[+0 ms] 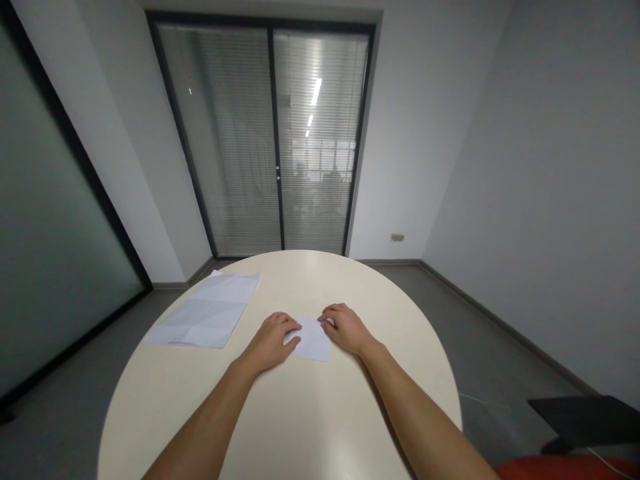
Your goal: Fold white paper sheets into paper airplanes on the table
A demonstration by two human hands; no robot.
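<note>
white, squarish paper (pixel 314 347) lies on a smooth, rounded table (pixel 295 413), left hand (pixel 273 341) spread on it, grip of right hand (pixel 350 332) unclear

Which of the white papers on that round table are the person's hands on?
The small sheet between the left hand and right hand. It's much smaller than the creased larger paper, which lies untouched, farther left.

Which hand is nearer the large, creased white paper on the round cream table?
Left: the left hand lies right of the large creased paper; the right hand is farther right, by the small white paper sheet.
</note>
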